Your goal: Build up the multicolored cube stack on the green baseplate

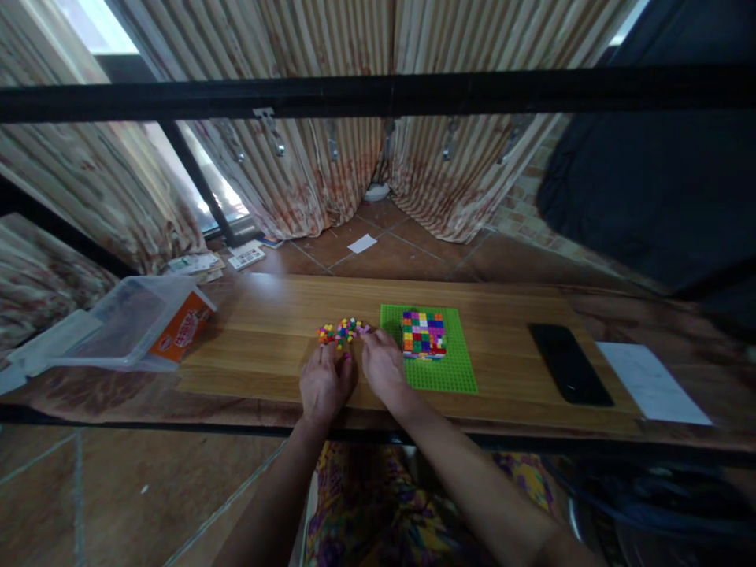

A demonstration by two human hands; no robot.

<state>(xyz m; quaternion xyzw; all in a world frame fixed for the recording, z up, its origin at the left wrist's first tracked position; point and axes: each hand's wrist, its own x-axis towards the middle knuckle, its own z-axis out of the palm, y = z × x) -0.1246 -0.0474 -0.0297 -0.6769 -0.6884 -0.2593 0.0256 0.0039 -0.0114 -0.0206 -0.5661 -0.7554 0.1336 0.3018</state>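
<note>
Small toy building bricks (342, 331) in many colours lie in a loose pile on the wooden board. My left hand (324, 383) rests at the near side of this pile, fingers stretched toward it and thumb apart. At the pile's right edge is my right hand (383, 364), its fingers bent together beside a few pink bricks; whatever lies between the fingertips is too small to make out. Just right of that hand, a block of joined multicoloured bricks (424, 334) stands on a green studded baseplate (454, 374).
The wooden board (253, 315) lies on a table with a dark front edge. A clear plastic box (127, 315) with an orange label stands at the left. Toward the right are a black phone (570, 364) and a white sheet of paper (653, 382). A dark bar crosses beyond.
</note>
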